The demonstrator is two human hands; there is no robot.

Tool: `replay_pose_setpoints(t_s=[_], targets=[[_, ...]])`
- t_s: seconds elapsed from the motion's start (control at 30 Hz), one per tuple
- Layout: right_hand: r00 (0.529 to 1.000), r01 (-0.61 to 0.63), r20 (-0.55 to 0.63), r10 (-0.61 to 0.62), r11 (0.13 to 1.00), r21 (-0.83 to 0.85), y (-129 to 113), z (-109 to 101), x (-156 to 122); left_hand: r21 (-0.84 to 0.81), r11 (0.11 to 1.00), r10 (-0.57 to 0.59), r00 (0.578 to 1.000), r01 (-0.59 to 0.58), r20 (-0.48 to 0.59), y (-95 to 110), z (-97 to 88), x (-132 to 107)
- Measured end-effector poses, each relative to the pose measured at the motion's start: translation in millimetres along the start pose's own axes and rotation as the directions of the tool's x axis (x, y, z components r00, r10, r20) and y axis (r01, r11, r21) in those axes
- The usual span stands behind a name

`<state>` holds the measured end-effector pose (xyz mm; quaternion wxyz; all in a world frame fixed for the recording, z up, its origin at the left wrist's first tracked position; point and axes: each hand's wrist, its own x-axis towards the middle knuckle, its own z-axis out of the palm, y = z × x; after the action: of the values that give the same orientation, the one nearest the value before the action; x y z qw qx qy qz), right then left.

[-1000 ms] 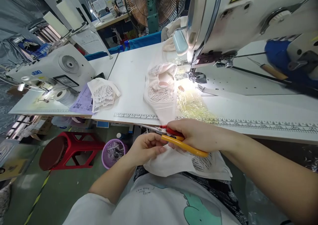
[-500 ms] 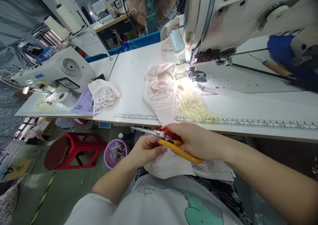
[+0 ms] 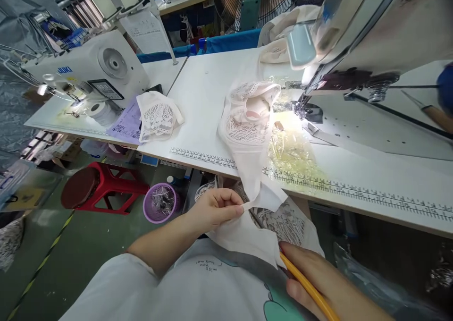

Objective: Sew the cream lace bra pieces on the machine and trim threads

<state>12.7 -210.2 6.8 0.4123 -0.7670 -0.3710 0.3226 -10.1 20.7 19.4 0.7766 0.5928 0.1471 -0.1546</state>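
My left hand pinches the edge of a pale fabric piece above my lap, just off the table's front edge. Orange-handled scissors are gripped in my right hand, lower right. Their blades point up and left into the fabric, partly covered by it, towards my left fingertips. White lace cloth hangs behind the blades. From there a pale band runs up onto the table to a pinkish lace bra cup, lying beside the sewing machine's needle area.
A printed ruler strip runs along the table's front edge. Yellowish clear film lies below the needle. Another lace piece rests at left near a second sewing machine. A purple bin and red stool stand on the floor.
My right hand has moved down and right with the scissors, away from my left hand. The blades, in plain sight before, now lie among the fabric. The view has shifted slightly.
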Motion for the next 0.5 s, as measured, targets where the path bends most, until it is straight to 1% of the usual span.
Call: replay_pose_setpoints(t_s=[0.07,0.1,0.27,0.5], targets=[[0.999,0.005,0.044,-0.007,0.999,0.046,1.1,3.4,3.0,0.021,1.0,-0.007,1.0,0.007,0.01,0.7,3.6,0.2],[0.999,0.002,0.046,-0.005,0.998,0.065,1.4,4.7,4.6,0.026,1.0,-0.004,1.0,0.004,0.012,0.8,4.9,0.3],[0.999,0.002,-0.033,0.002,0.995,0.096,3.6,10.9,10.6,0.036,0.999,0.01,1.0,-0.01,0.014,-0.9,6.2,1.1],[0.997,-0.056,-0.038,0.059,0.994,0.094,10.9,24.1,13.6,0.071,0.996,0.048,0.999,-0.048,0.002,-2.2,3.1,1.5]])
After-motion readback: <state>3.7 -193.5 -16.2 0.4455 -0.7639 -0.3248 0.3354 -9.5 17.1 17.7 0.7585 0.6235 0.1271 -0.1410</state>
